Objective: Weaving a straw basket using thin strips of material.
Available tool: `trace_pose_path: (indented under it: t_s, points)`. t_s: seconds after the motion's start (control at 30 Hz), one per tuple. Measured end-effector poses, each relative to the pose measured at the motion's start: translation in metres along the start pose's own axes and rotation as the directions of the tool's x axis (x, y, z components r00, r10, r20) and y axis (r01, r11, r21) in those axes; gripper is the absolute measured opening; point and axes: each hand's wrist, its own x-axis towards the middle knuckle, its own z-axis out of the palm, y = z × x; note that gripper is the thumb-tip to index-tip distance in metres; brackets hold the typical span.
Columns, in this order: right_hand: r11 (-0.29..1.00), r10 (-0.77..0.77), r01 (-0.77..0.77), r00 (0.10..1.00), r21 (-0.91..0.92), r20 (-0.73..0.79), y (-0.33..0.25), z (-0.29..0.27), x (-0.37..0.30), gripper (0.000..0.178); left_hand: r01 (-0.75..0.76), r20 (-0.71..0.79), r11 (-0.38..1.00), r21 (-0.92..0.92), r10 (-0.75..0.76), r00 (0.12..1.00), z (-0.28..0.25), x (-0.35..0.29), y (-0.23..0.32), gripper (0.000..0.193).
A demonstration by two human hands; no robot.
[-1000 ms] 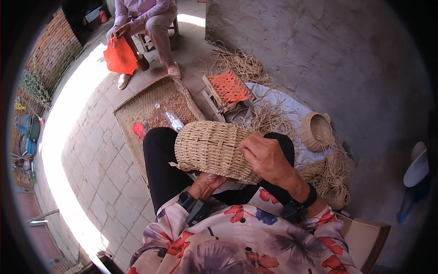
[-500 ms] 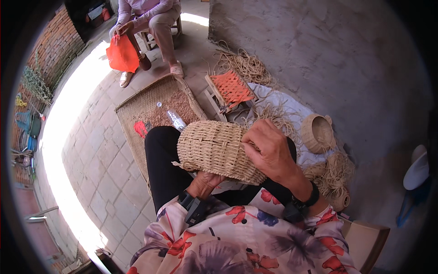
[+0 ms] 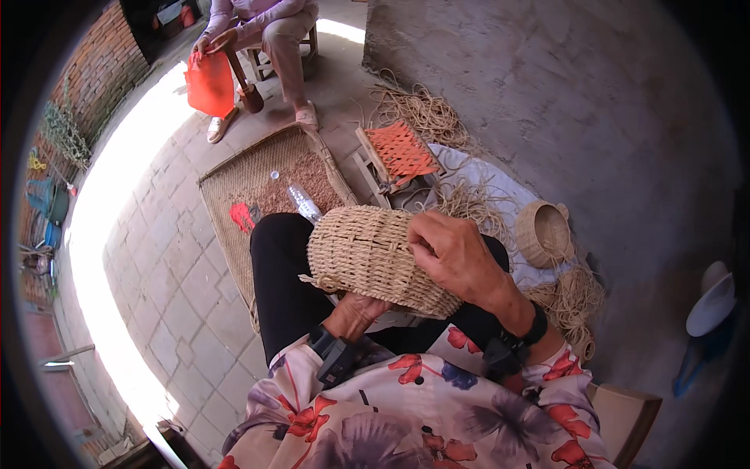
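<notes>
A woven straw basket [image 3: 361, 252] lies on its side across my lap, its ribbed wall facing up. My left hand [image 3: 361, 309] supports it from below at the near side; the fingers go out of sight under or inside the basket. Over the basket's right part, my right hand [image 3: 453, 254] is closed, with thumb and forefinger pinched against the weave. Whatever is in that pinch is too small or hidden to make out. A short twisted loop of cord [image 3: 319, 281] sticks out at the basket's lower left.
A woven tray [image 3: 226, 187] ahead holds reddish grains, a clear bottle [image 3: 303, 203] and a red packet [image 3: 244, 216]. Beyond stands an orange-webbed stool [image 3: 400, 152]. At right are a small basket [image 3: 542, 233] and cord bundles [image 3: 574, 301]. A seated person holds a red bag [image 3: 209, 86].
My right hand has shifted slightly left along the basket's top, its fingers still pinched. The left hand keeps its place. The seated person's red bag has moved a little.
</notes>
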Motion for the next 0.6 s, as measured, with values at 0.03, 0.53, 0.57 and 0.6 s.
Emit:
trace_pose_path:
  t_s: [0.03, 0.53, 0.57, 0.6]
  points:
    - [1.0, 0.0, 0.0, 1.0, -0.001, 0.001, -0.001, -0.001, 0.0, 0.01, 0.006, 0.011, 1.0, -0.025, -0.006, 1.0, 0.003, 0.001, 0.0, 0.045]
    - [0.999, -0.034, 0.034, 0.999, 0.02, -0.02, -0.001, -0.004, -0.004, 0.012, 0.112, 0.149, 0.964, -0.239, -0.078, 0.986, 0.001, 0.002, -0.008, 0.042]
    - [1.0, -0.025, 0.025, 0.999, 0.008, -0.023, -0.001, -0.003, -0.004, 0.012, 0.113, 0.149, 0.965, -0.238, -0.079, 0.986, 0.004, 0.001, -0.007, 0.042]
    - [1.0, -0.015, 0.015, 1.0, -0.004, -0.026, -0.002, -0.003, -0.005, 0.012, 0.095, 0.092, 0.977, -0.193, -0.078, 0.993, 0.008, -0.001, -0.006, 0.043]
